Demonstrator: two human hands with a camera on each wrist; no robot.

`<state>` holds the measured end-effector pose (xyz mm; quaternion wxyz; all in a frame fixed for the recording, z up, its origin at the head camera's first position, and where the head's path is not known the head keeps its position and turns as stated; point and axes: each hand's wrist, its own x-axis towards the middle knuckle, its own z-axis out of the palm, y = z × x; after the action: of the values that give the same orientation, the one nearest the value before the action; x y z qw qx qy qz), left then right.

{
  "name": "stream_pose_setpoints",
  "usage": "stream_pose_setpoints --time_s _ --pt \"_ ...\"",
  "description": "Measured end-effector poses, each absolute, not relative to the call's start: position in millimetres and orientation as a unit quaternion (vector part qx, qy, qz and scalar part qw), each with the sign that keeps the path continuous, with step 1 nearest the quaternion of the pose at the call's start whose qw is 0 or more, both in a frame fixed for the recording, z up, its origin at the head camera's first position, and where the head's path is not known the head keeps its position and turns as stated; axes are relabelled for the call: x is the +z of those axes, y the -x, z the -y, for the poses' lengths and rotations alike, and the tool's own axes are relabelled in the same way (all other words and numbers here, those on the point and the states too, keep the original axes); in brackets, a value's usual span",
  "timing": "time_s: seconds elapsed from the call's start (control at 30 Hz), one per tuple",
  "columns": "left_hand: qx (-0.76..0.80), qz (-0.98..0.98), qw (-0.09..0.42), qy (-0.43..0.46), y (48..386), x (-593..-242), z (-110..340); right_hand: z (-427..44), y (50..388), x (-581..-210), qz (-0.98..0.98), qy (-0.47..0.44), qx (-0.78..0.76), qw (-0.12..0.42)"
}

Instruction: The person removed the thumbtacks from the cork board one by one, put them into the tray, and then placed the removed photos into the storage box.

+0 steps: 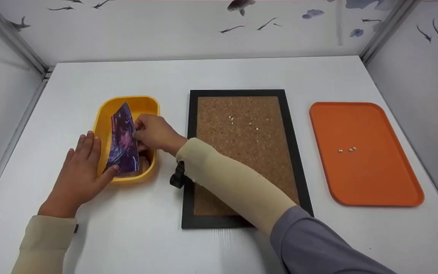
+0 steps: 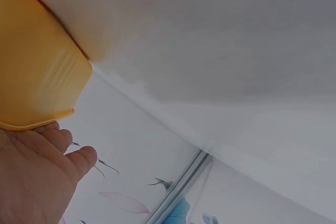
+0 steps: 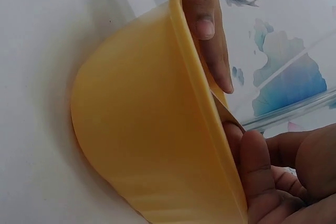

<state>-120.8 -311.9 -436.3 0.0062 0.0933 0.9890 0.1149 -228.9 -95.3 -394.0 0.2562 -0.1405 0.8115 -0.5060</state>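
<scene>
A yellow plastic bin (image 1: pixel 152 104) stands at the left of the table. Tilted up inside it is a glossy purple picture card (image 1: pixel 124 140) with pink and blue swirls. My right hand (image 1: pixel 154 131) pinches the card's right edge between thumb and fingers, over the bin's right rim. On the opposite side my left hand (image 1: pixel 82 171) rests along the bin's left rim with its fingers straight, the thumb reaching over the near corner by the card. In the right wrist view only a thin edge of the card (image 3: pixel 226 111) shows. Brownish items lie under the card, mostly hidden.
A cork board (image 1: pixel 238 152) with a black frame lies mid-table under my right forearm, with small pale chips on its surface. At the right is an orange tray (image 1: pixel 371 179) with several small metallic pieces (image 1: pixel 350 150). White panels wall the back and sides.
</scene>
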Motion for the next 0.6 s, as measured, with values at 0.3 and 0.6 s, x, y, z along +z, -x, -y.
stream_pose_setpoints --time_s 0.3,0.6 --pt "0.117 -0.989 0.003 -0.093 119.3 -437.2 311.0 95.2 224.5 -392.5 -0.865 0.189 -0.416 0.206" --pt "0.115 -0.989 -0.003 -0.098 120.9 -435.5 311.3 93.8 223.5 -395.4 -0.935 0.286 -0.197 0.075"
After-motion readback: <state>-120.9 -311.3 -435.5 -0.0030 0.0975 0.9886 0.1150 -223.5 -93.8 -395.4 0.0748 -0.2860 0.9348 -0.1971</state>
